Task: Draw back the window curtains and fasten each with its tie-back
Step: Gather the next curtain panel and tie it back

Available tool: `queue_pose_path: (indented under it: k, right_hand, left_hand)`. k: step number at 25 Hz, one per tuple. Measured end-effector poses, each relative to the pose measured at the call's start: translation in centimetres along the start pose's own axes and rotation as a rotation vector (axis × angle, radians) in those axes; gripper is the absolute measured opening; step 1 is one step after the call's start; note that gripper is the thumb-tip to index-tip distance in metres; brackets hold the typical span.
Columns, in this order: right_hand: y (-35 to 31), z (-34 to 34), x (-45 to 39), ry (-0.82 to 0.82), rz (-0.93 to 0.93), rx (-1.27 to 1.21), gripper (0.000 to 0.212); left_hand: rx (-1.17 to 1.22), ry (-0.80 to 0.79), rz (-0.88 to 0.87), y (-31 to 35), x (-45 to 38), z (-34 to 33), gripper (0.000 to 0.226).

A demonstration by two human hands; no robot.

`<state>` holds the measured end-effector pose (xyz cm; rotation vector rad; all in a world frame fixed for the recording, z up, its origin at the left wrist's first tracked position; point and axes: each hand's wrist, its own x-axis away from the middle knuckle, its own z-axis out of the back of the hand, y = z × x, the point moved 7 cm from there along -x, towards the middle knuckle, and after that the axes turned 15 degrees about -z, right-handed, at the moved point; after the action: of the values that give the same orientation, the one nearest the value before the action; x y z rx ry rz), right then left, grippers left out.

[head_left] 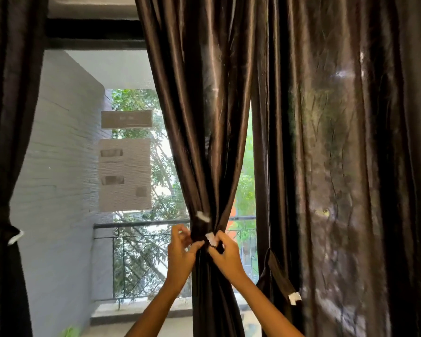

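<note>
at gathered curtain (212,142), both hands pinching tie-back (210,238)

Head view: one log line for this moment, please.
stage: fastening middle curtain | both hands at its tie-back | left hand, right hand pinching ends | left curtain tied | right curtain loose

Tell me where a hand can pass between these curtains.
Widest gap: between the left curtain and the middle curtain, open to the balcony railing. A narrow slit separates the middle curtain from the right curtain. Crowded at the tie-back, where left hand and right hand work.
</note>
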<state>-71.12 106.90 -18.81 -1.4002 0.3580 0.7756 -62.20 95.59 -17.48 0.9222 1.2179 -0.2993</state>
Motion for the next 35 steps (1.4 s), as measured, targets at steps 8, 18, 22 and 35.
queue_pose_path:
  k: [8, 18, 22, 35]
  right_hand:
    - [-1.2, 0.6, 2.3, 0.033, 0.258, 0.373, 0.015]
    - [2.6, -2.6, 4.3, -0.088, -0.068, 0.182, 0.041]
    - [3.6, -3.6, 4.0, -0.053, -0.119, 0.125, 0.041]
    - [-3.3, -0.2, 2.3, 0.286, 0.497, 0.426, 0.021]
  left_hand:
    - [-0.209, -0.189, -0.27, 2.2, -2.1, -2.6, 0.017]
    - [-0.043, 0.011, 0.027, -1.4, 0.5, -4.7, 0.044]
    - [-0.043, 0.003, 0.067, -2.7, 0.1, -4.4, 0.044]
    - [-0.103, -0.063, -0.147, -1.8, -1.5, -2.2, 0.023]
